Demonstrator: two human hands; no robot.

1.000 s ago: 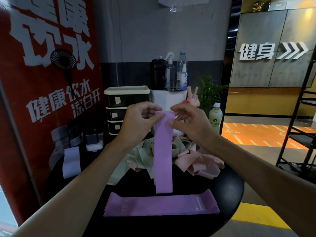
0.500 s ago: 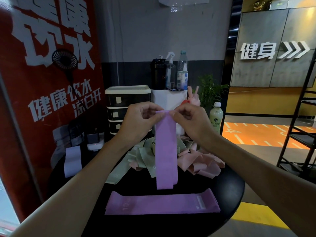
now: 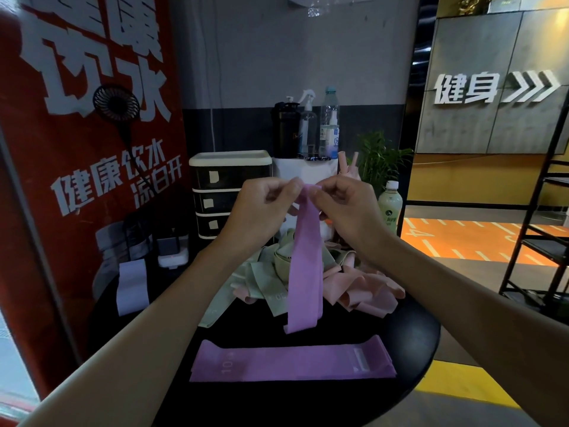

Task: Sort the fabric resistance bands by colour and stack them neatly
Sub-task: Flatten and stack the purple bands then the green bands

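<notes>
Dim indoors, the black bench (image 3: pixel 415 334) nearly lost in shadow. Brightest on the right, across the orange floor (image 3: pixel 462 241) and the lit wall sign (image 3: pixel 465 87). Wide-angle bending of verticals near both edges. Slightly soft throughout.

- Rear wall (image 3: pixel 277 57): grey above, darker band low down. Light dim on this side.
- Left: red banner (image 3: pixel 77 155) with large white characters; small black fan (image 3: pixel 116 103) in front of it.
- Round black table (image 3: pixel 412 340) in the foreground.
- Behind it: drawer unit (image 3: pixel 229 192), cream top, three dark drawers with pale labels.
- Beside the unit: white stand (image 3: pixel 295 171) carrying three bottles; green plant (image 3: pixel 378 158) to its right.
- Right: grey panelled wall (image 3: pixel 462 124) with raised white characters and chevrons, warmer light.
- Orange floor (image 3: pixel 462 238) with pale markings.
- Black shelf rack (image 3: pixel 545 235) at right edge.
</notes>
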